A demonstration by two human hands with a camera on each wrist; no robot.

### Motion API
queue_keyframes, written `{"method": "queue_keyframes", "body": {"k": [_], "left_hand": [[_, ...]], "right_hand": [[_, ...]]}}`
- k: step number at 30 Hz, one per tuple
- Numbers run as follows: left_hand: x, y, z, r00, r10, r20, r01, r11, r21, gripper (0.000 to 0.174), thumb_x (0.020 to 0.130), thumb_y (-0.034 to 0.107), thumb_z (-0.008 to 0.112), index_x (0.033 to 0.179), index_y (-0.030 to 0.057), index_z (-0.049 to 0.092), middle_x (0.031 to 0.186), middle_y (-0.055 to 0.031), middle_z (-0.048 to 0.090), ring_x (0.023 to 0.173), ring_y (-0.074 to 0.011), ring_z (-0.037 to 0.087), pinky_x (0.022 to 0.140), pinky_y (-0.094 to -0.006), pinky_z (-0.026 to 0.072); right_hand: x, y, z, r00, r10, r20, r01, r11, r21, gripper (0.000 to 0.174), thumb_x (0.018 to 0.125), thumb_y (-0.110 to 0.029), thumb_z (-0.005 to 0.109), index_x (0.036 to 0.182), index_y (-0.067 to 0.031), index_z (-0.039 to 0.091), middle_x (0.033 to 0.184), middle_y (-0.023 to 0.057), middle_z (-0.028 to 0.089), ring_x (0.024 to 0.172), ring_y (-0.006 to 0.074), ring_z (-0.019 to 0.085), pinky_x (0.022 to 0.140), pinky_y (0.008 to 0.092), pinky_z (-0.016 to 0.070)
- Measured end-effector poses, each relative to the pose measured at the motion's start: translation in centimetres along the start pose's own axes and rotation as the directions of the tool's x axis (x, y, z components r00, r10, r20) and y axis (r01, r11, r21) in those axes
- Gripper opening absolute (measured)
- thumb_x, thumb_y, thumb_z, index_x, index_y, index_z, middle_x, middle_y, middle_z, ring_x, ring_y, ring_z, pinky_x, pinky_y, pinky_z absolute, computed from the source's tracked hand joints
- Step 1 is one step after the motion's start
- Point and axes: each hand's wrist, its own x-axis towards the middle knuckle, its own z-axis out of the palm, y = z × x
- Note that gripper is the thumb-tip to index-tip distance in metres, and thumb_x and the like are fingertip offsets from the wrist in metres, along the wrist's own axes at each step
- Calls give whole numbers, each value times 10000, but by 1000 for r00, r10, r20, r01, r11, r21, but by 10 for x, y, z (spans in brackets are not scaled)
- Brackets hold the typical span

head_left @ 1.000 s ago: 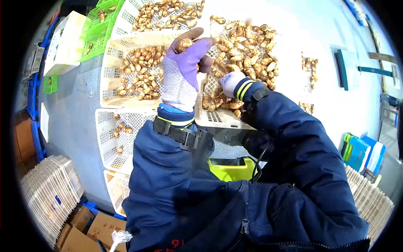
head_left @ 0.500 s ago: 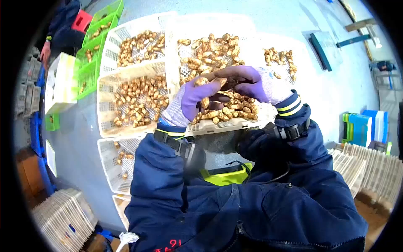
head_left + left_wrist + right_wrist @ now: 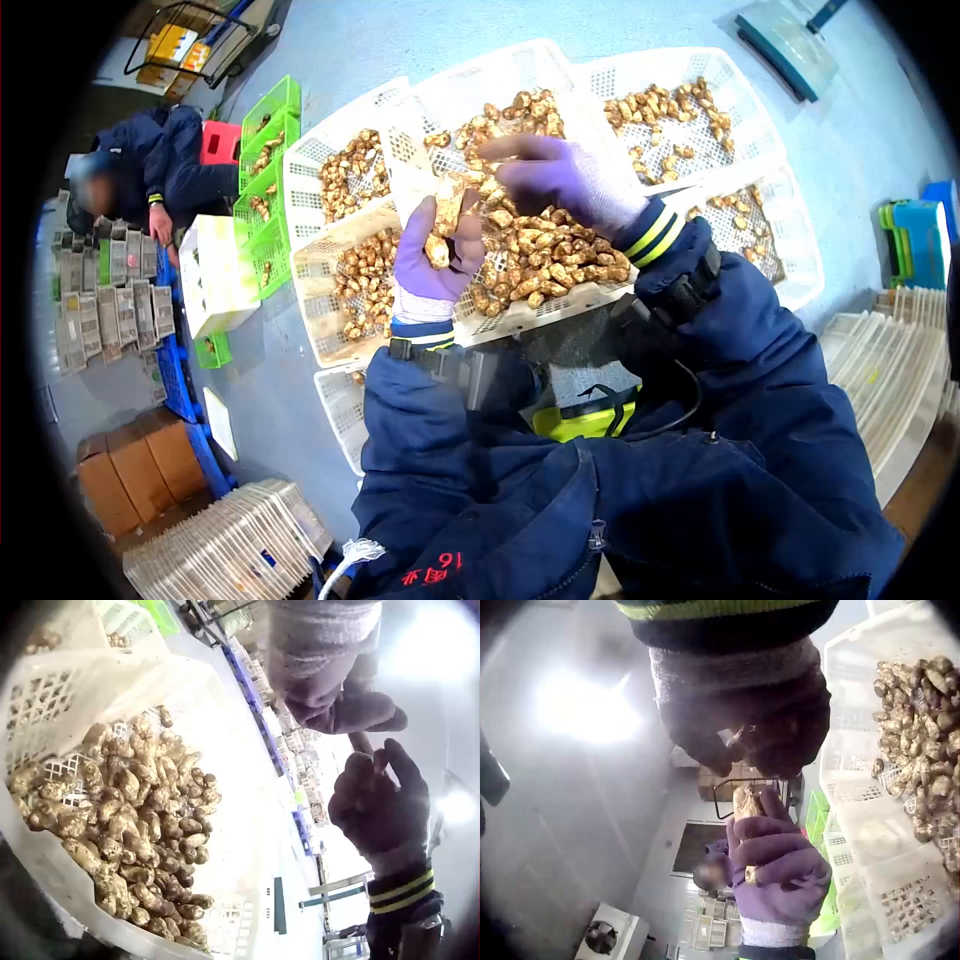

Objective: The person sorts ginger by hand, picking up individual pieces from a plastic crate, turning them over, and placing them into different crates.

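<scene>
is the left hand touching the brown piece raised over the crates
Touching: the right wrist view shows the left hand's fingers curled round the brown piece, one end sticking out.

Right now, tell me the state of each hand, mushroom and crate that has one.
Left hand: fingers curled, grip closed on a long mushroom.
Long mushroom: held, one end up.
Right hand: raised, fingers bent; whether it holds anything is unclear.
Centre crate: open-topped, many mushrooms inside.
Green crates: open-topped, a few mushrooms.
White crates at lower left: stacked together.
</scene>
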Motion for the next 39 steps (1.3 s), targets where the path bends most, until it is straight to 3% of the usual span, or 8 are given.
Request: {"method": "queue_keyframes", "body": {"k": [9, 12, 14, 16, 21, 28, 36, 39], "left_hand": [[5, -10, 3, 990, -58, -128, 105, 911, 399, 423, 957, 439, 466, 1030, 42, 594, 665, -116, 584, 555, -212, 528, 463, -299, 387], [15, -5, -5, 986, 137, -98, -132, 990, 57, 416, 938, 361, 534, 1157, 7, 548, 909, -111, 608, 824, -203, 565, 698, -324, 481], [9, -10, 3, 964, 263, 41, -264, 929, 259, 459, 915, 251, 575, 1275, -18, 483, 1110, -151, 574, 947, -197, 575, 790, -337, 510], [5, -15, 24, 941, 273, 201, -334, 851, 406, 550, 893, 153, 584, 1387, -16, 409, 1197, -160, 577, 991, -196, 588, 858, -321, 492], [8, -20, -4, 910, 372, 184, -409, 727, 551, 540, 837, 130, 655, 1317, -25, 463, 1096, -137, 624, 910, -208, 635, 825, -344, 516], [-24, 28, -2, 872, 487, -50, -363, 713, 600, 443, 847, 3, 596, 1264, -76, 469, 1090, -189, 622, 995, -284, 655, 778, -305, 570], [-200, 164, -42, 885, 382, -267, 417, -393, 819, 429, 804, 159, 691, 1182, -22, 602, 1017, -110, 650, 878, -151, 625, 772, -276, 517], [-190, 131, -4, 832, 509, -222, 218, 69, 974, 480, 831, 189, 674, 1238, -36, 554, 1095, -150, 640, 971, -193, 634, 825, -288, 509]], "right_hand": [[-13, 11, 3, 896, -430, 108, 338, 505, -794, 477, 784, -272, 707, 1200, -75, 581, 1001, 173, 663, 877, 289, 667, 772, 384, 531], [-7, 14, -7, 1000, -21, 10, 23, 962, -272, 301, 809, -193, 694, 1054, -25, 650, 873, 107, 671, 744, 191, 664, 652, 294, 517], [-8, 13, -19, 825, -405, 393, 560, 673, -483, 161, 912, -88, 559, 953, 18, 672, 786, 57, 665, 705, 126, 640, 566, 245, 495], [-15, 12, -5, 975, 88, 205, -113, 987, 113, 203, 945, -120, 521, 921, 6, 679, 798, 64, 666, 647, 111, 624, 538, 224, 487], [-14, 19, 3, 970, -53, 238, 94, 983, -160, 183, 966, -122, 502, 990, -14, 648, 743, 53, 639, 559, 85, 565, 509, 219, 452], [3, 15, 0, 988, 68, 137, -140, 766, 627, 431, 958, -157, 454, 1323, 69, 416, 1030, 187, 622, 827, 253, 631, 716, 364, 539], [-12, 2, -5, 950, -88, 301, -20, 941, 337, 541, 867, -120, 588, 1352, 56, 427, 1248, 179, 564, 972, 246, 639, 859, 339, 530], [-13, -2, -2, 957, -126, 262, 113, 991, 66, 539, 886, -176, 617, 1350, 36, 445, 1245, 169, 580, 1053, 223, 622, 939, 336, 504]]}}
